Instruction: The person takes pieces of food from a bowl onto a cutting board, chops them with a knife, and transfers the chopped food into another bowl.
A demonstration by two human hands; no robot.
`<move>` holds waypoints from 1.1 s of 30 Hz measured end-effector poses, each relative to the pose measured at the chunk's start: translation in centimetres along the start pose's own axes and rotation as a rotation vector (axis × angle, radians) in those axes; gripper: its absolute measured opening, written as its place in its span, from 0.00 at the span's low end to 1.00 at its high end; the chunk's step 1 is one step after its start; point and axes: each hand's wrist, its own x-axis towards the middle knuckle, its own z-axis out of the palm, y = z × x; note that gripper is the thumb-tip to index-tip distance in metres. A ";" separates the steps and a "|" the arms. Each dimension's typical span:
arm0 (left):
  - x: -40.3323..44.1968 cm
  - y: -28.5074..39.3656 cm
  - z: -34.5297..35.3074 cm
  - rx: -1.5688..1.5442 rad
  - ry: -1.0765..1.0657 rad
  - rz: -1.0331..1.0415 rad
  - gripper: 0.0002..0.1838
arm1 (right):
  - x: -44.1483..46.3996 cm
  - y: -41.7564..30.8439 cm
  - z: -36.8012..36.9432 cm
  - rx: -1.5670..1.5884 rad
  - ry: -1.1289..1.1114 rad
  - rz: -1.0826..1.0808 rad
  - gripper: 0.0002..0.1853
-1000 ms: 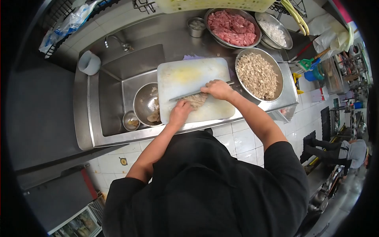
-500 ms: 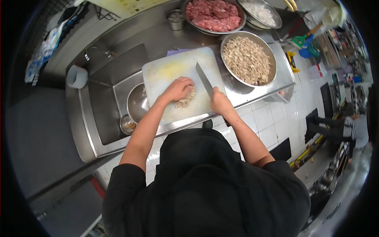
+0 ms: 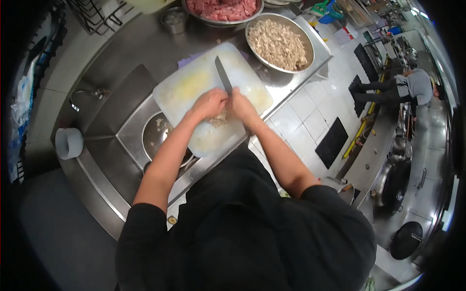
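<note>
A white cutting board with a yellow stain lies across the sink edge. My right hand is wrapped round the handle of a kitchen knife, its blade pointing to the far side of the board. Close against it, my left hand has its fingers curled over a small pile of chopped pale-brown food. The hands partly hide the pile and the lower blade.
Beyond the board stand a bowl of chopped pale-brown food and a bowl of raw meat. A metal bowl sits in the sink. A white container rests at the left rim. Another person stands far right.
My right hand has brought the knife left, up against my left hand and the pile. The camera view has turned and shifted, so the board and bowls appear farther left.
</note>
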 end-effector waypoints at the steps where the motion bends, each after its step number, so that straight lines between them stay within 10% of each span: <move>1: -0.9 0.2 0.6 -0.019 -0.012 0.004 0.07 | 0.1 -0.3 -0.2 -0.003 -0.017 -0.002 0.18; 18: -1.9 -1.8 -0.1 -0.094 0.078 0.072 0.10 | -3.9 0.1 6.6 0.169 0.226 0.011 0.20; 27: -4.9 -0.7 -1.1 -0.140 0.165 0.065 0.11 | -9.3 -5.5 -2.3 0.009 -0.216 0.214 0.14; 33: -5.2 -1.1 -0.5 -0.108 0.071 0.023 0.12 | -3.7 -0.7 5.8 -0.028 0.002 0.009 0.14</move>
